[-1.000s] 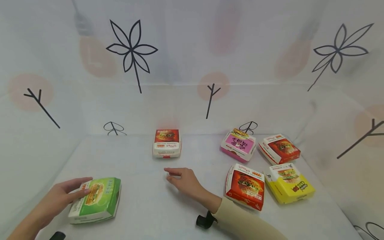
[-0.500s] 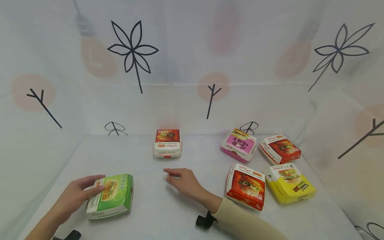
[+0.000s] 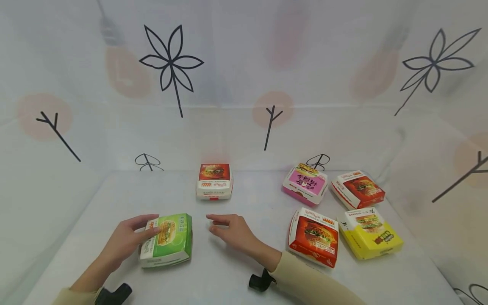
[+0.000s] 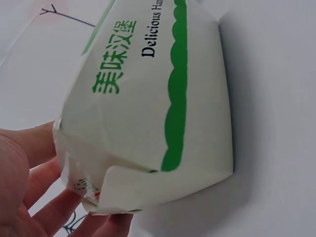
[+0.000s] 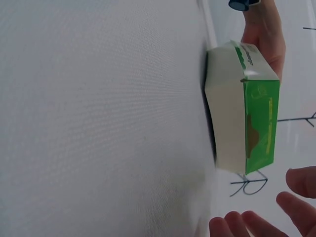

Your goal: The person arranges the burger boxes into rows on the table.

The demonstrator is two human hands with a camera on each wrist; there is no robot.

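A green-and-white burger box (image 3: 171, 239) is at the left front of the white table. My left hand (image 3: 126, 237) grips its left end, the thumb on top and the fingers around the far side. In the left wrist view, the printed white side of the box (image 4: 143, 108) fills the middle, with fingers curled at its end. Whether the box touches the table or hovers just over it, I cannot tell. To its right, my right hand (image 3: 232, 231) holds nothing, its fingers loosely extended toward the box. The right wrist view shows the box's green end, apart from the right fingertips (image 5: 296, 180).
One red-and-white burger box (image 3: 214, 182) stands at the back middle. On the right are a pink box (image 3: 305, 184), a yellow box (image 3: 371, 233) and two red ones, the nearer red box (image 3: 313, 237) beside my right forearm. A patterned white cloth (image 3: 228, 135) rises behind the table.
My left hand has carried the green burger box rightward and slightly away from me, closer to my right hand. The right hand has stayed nearly still. The other boxes keep their places.
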